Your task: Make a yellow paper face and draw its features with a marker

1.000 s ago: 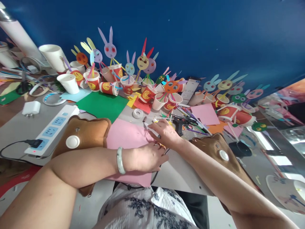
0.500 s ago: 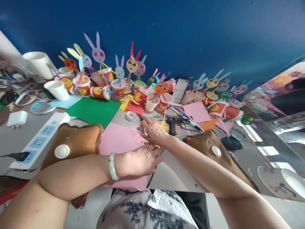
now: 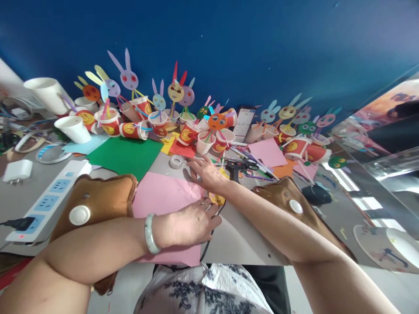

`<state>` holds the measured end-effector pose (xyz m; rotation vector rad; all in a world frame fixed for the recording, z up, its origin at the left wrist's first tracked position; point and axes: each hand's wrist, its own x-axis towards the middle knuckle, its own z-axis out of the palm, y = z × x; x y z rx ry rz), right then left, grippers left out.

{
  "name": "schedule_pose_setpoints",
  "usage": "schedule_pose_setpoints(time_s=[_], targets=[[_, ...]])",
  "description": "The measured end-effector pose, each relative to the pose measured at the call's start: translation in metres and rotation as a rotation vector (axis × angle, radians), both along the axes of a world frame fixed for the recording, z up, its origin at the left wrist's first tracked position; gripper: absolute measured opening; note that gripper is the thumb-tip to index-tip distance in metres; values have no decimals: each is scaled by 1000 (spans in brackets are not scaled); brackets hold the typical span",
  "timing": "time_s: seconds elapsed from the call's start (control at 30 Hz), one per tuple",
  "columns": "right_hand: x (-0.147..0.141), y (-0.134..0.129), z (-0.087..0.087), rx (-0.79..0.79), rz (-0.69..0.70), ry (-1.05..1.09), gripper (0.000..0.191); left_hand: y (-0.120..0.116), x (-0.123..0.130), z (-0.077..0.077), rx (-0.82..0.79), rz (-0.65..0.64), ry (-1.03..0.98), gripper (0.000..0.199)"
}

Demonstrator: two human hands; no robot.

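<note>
Looking at your left grip [image 3: 190, 222], it's palm down over the big pink paper sheet [image 3: 157, 192], fingers loosely bent, and the rounded yellow piece with dark marks [image 3: 217, 199] sits right by those fingertips, on their far side, just nearer you than the right grip [image 3: 207, 173]. So left looks closer to it, but honestly can't tell if it's pinching anything. Right one's by the sheet's far right corner, fingers aimed left toward the clear tape roll [image 3: 176, 162], can't tell if that's holding something either. Sheet's long side seems to run away from you
</note>
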<state>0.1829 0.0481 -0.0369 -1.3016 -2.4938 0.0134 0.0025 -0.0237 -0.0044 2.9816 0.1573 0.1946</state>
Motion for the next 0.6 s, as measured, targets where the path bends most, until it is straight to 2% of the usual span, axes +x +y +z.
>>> schedule_pose_setpoints(time_s=[0.1, 0.23, 0.37, 0.47, 0.6], targets=[[3, 5, 7, -50, -14, 117, 31, 0, 0, -2, 18, 1, -17, 22], [16, 9, 27, -128, -56, 292, 35, 1, 0, -2, 79, -38, -27, 24], [29, 7, 41, -58, -170, 383, 37, 1, 0, 0, 78, -31, 6, 23], [32, -2, 36, 23, -209, 322, 28, 1, 0, 3, 42, -16, 20, 23], [30, -15, 19, 120, -30, 188, 7, 0, 0, 9, -5, 11, 49, 28]])
